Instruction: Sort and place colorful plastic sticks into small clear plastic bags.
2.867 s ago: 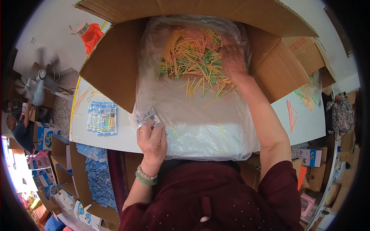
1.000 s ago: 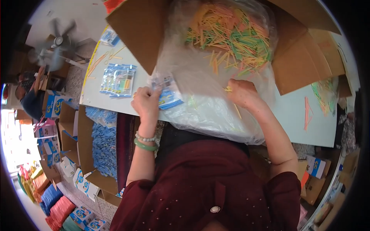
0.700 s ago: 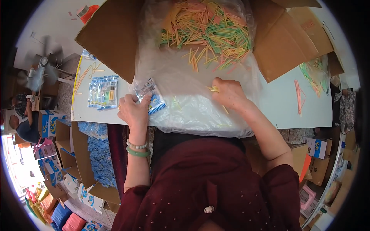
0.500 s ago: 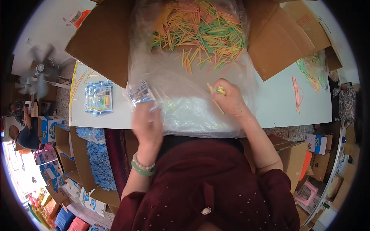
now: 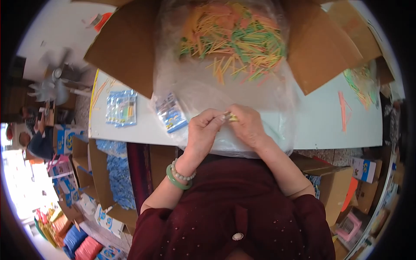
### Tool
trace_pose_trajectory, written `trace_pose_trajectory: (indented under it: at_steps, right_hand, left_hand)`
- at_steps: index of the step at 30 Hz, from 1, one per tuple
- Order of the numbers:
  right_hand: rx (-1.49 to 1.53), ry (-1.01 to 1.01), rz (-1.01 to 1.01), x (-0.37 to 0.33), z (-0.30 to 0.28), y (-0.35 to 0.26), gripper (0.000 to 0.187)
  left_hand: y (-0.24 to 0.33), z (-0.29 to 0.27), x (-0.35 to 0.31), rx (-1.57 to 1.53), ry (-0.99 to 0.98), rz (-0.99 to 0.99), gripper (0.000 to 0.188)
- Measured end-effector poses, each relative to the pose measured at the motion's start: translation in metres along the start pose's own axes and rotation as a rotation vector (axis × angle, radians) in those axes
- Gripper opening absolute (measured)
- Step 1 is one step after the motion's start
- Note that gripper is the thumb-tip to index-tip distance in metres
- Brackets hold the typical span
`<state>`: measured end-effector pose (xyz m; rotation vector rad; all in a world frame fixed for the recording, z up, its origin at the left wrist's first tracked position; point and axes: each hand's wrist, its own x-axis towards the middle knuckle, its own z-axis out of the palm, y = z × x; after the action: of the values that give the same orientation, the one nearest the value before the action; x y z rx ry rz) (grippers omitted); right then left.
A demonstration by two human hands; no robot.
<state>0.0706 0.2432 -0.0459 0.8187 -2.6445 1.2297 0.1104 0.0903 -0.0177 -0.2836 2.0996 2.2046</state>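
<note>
In front of my body, over the near part of the clear plastic sheet (image 5: 260, 93), my two hands meet. My right hand (image 5: 248, 126) is closed round a small bundle of thin coloured sticks (image 5: 234, 117); yellowish ends show between its fingers. My left hand (image 5: 203, 131) is pinched at the fingertips against the right one's fingers, and what it grips there is hidden. Left of it lies a blue-and-white printed packet (image 5: 170, 113), tilted on the plastic. Farther left, several flat clear-and-blue packets (image 5: 121, 108) are stacked on the white table (image 5: 320, 117).
A heap of pink, yellow and green sticks (image 5: 242, 39) lies at the plastic-lined far end, between brown carton flaps (image 5: 125, 47) (image 5: 318, 47). A few pink sticks (image 5: 343, 112) rest at the right. Below the table's left edge stands a carton of blue packets (image 5: 119, 173). People sit far left.
My left hand has left the blue-and-white packet and moved right to meet my right hand. The right hand has come slightly nearer with its bundle. The packet now lies uncovered.
</note>
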Motion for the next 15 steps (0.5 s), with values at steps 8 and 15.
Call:
trace_pose_trajectory:
  at_steps: [8, 15]
  right_hand:
    - [0.286, 0.108, 0.253, 0.004, -0.027, 0.034, 0.009]
    - [0.135, 0.154, 0.224, -0.002, -0.015, 0.047, 0.007]
  left_hand:
    - [-0.017, -0.076, 0.003, 1.144, 0.745, 0.248, 0.039]
    - [-0.026, -0.090, 0.011, 1.230, 0.832, 0.117, 0.060]
